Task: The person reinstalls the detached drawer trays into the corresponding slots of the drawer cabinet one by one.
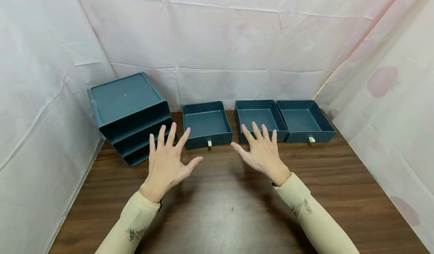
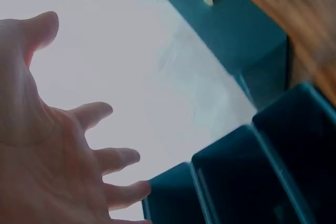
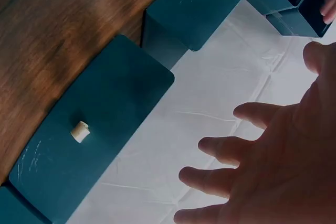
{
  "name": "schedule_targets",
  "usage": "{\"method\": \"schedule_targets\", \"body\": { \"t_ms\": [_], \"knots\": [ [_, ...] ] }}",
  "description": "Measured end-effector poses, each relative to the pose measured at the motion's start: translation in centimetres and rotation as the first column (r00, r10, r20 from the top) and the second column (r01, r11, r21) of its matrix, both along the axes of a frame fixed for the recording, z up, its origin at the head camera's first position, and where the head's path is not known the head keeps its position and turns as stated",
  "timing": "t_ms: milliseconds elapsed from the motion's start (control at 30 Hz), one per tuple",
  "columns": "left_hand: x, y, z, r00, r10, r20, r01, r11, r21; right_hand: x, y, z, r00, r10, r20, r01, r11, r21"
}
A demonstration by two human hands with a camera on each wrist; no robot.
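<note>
My left hand [image 1: 165, 167] hovers over the table with fingers spread, holding nothing, just in front of a dark teal drawer cabinet [image 1: 127, 99]. The cabinet stands at an angle, its several stacked slots without drawers in them. Fingers spread and holding nothing, my right hand [image 1: 262, 152] is raised in front of the middle drawer [image 1: 259, 112], hiding part of its front. Left of that, apart from it, sits another drawer [image 1: 207, 120] with a pale pull tab. A third drawer [image 1: 303, 118] lies against the middle one's right side. All three drawers look empty.
The dark wood table [image 1: 220, 193] carries everything, with two tiny specks near its middle. White fabric hangs behind [image 1: 220, 39] and along both sides, close to the cabinet and drawers.
</note>
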State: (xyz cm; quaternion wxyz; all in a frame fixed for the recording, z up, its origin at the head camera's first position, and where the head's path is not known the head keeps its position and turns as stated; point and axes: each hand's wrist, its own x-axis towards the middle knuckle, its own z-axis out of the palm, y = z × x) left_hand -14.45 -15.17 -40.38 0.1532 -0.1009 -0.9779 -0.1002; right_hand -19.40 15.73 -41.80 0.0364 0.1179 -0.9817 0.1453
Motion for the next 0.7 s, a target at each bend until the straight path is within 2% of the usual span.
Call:
{"method": "schedule_targets", "body": {
  "t_ms": [167,300,400,533,700],
  "knots": [
    [0.1,-1.3,1.3,0.993,0.032,-0.110,-0.030,0.999,0.015,-0.1,0.2,-0.2,1.000,-0.006,0.021,0.005,1.000,0.006],
    [0.2,-3.1,2.7,0.973,0.076,-0.219,-0.066,0.996,0.054,-0.1,0.2,-0.3,1.000,-0.009,0.016,0.009,1.000,0.007],
    [0.1,-4.6,3.7,0.957,0.121,-0.264,-0.098,0.990,0.097,-0.3,0.2,-0.2,1.000,-0.012,0.006,0.012,1.000,0.006],
    [0.3,-6.5,4.6,0.949,0.186,-0.254,-0.147,0.975,0.166,-0.6,0.1,-0.1,1.000,-0.025,-0.009,0.025,0.999,0.027],
    [0.5,-8.9,4.7,0.942,0.272,-0.194,-0.222,0.944,0.244,-0.8,-0.4,-0.2,1.000,-0.027,0.005,0.027,0.999,0.023]
  ]
}}
